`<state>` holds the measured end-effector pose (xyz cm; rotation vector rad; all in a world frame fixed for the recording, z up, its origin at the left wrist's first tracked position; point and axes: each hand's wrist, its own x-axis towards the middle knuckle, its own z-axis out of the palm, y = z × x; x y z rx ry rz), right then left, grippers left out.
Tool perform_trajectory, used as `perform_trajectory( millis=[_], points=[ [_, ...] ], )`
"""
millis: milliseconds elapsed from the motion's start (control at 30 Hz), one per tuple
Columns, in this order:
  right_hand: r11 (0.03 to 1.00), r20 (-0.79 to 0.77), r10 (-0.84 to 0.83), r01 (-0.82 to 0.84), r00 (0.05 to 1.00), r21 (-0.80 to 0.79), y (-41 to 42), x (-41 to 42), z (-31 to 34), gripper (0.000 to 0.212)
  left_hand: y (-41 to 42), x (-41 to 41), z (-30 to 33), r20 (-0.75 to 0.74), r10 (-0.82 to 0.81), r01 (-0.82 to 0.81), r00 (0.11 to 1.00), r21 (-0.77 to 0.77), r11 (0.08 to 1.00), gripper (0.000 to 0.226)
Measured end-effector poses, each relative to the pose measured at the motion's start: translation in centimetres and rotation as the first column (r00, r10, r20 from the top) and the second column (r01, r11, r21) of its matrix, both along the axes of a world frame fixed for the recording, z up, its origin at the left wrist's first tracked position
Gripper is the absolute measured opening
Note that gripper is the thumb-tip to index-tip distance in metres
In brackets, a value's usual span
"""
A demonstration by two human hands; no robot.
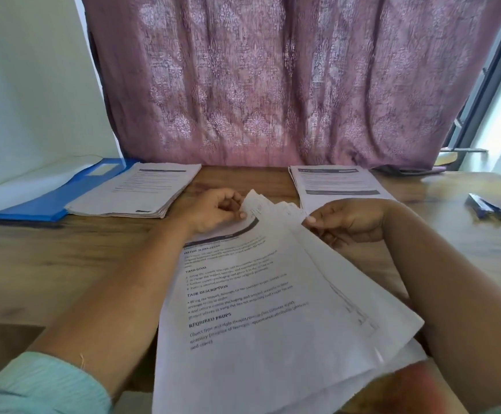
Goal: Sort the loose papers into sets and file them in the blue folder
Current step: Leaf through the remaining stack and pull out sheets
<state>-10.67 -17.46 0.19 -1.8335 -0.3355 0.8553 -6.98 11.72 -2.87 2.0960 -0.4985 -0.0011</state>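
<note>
Both hands pinch far corners of the fanned loose papers (261, 294): left hand (213, 213) the top sheet, right hand (347, 222) the sheets beneath. Long axis runs near-far. Left pile (135, 192) is nearer the left hand, beside the blue folder (51, 201).

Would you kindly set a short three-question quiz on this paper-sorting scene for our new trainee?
1. True or false: the blue folder lies at the table's right end.
2. How many sorted stacks lie flat at the far edge?
3. Which hand pinches the fanned papers: A left, B right, C both?

Key: 1 false; it lies left, beside the left stack. 2 two, counting the right stack. 3 C; left hand and right hand.
</note>
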Motion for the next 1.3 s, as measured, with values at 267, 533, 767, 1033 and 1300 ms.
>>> perform_trajectory(
  millis=[267,533,767,1033,1300],
  points=[
    [0.975,0.165,-0.217,0.22,0.962,0.001,0.8,1.6,-1.6,0.025,-0.3,0.4,0.2,0.032,-0.044,0.043,0.999,0.03,0.999,0.037],
    [0.959,0.189,-0.277,0.282,0.942,0.003,2.1,1.4,-1.9,0.025,0.0,0.0,0.3,-0.018,-0.041,0.042,0.999,0.052,0.998,0.023],
    [0.927,0.341,-0.365,0.371,0.867,0.05,2.2,1.7,-1.7,0.032,-0.4,-0.8,0.7,-0.064,-0.013,0.009,0.998,-0.067,0.998,0.032],
    [0.939,0.28,-0.342,0.323,0.897,0.114,2.1,0.9,-0.9,0.012,-0.4,-0.4,0.5,-0.042,-0.037,0.033,0.998,-0.074,0.997,0.046],
    [0.847,0.375,-0.515,0.526,0.771,0.082,1.7,2.6,-1.7,0.012,-0.3,-0.2,0.6,-0.009,-0.094,0.095,0.996,0.084,0.992,0.018]
  ],
)
